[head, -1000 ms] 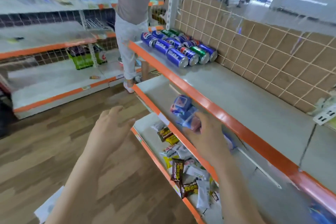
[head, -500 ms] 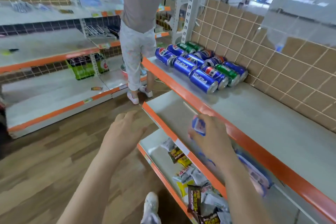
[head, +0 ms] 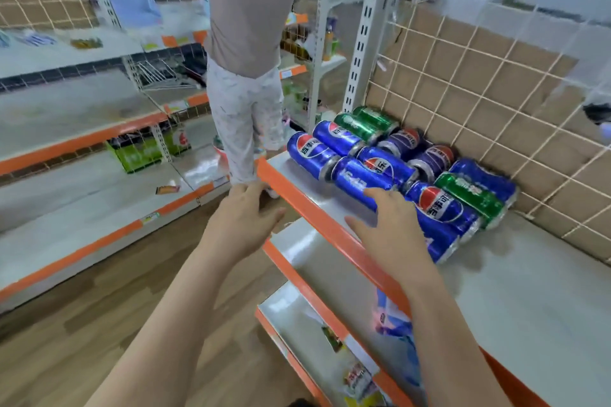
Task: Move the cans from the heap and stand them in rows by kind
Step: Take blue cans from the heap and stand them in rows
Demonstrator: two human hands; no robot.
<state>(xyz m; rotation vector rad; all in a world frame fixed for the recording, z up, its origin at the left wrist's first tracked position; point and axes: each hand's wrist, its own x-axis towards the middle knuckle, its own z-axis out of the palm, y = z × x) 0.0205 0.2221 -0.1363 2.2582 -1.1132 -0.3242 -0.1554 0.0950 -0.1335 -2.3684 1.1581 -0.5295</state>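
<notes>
A heap of cans [head: 396, 172] is seen lying on a grey shelf [head: 529, 291]. Two open hands, left hand [head: 244, 218] and right hand [head: 390, 228], are held near it

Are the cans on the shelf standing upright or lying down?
Lying down: the cans rest on their sides on the shelf, silver ends facing sideways.

Blue, green cans [head: 390, 168] heaped sideways
</notes>
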